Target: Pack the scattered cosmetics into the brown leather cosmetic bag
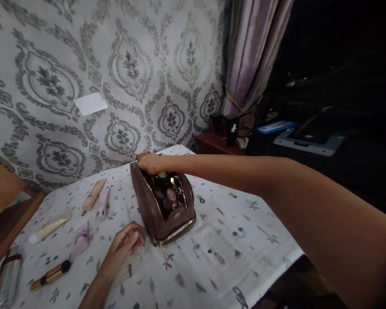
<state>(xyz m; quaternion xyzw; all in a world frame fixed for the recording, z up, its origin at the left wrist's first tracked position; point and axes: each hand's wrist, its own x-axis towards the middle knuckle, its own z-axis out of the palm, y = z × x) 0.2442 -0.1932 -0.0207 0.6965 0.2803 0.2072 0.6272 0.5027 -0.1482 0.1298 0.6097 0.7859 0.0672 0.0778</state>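
Note:
A brown makeup bag (148, 206) lies on the patterned white cloth, its gold zip undone and its top spread apart. Inside it are several small cosmetic items (171, 196), mostly in shadow. My right hand (152, 163) is at the far end of the bag's opening, with its fingertips hidden inside or behind the rim. Close to the bag's near left corner, my left hand (127, 241) hovers over or rests on the cloth. Its fingers are loosely bent and somewhat apart, with nothing in them.
Left of the bag lie a beige tube (94, 194), a pink tube (103, 204), a cream tube (49, 228), a purple item (81, 237), a gold makeup brush (50, 275) and a clear case (7, 279). A wooden piece (3, 193) borders the left; a dark cabinet (334, 86) stands right.

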